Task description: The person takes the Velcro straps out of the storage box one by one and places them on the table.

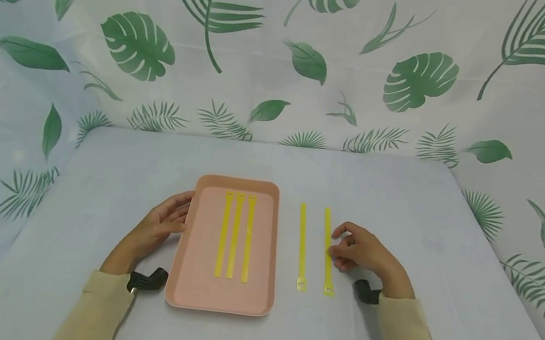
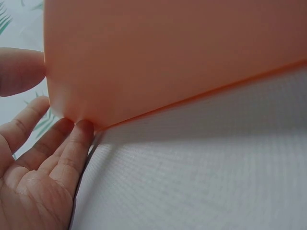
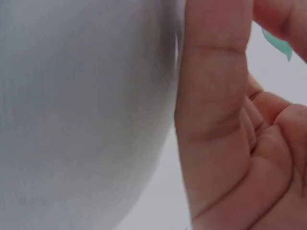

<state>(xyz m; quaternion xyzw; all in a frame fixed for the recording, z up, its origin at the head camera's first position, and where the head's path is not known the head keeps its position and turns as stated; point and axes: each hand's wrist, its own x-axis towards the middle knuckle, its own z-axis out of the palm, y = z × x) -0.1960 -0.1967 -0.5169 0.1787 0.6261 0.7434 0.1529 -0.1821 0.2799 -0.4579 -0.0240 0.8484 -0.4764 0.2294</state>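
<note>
On a white surface (image 1: 393, 197), the relaxed left hand (image 1: 158, 227) touches a pink rectangular tray (image 1: 201, 241); the right hand (image 1: 362, 251), grip unclear, meets a flat yellow strip (image 1: 328, 227), probably light, best pinched midway.

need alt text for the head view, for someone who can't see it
A person's right hand is at the right one of two yellow strips on a pale table; the left hand touches the left side of a pink tray holding three yellow strips. Behind is a leaf-print backdrop.
</note>
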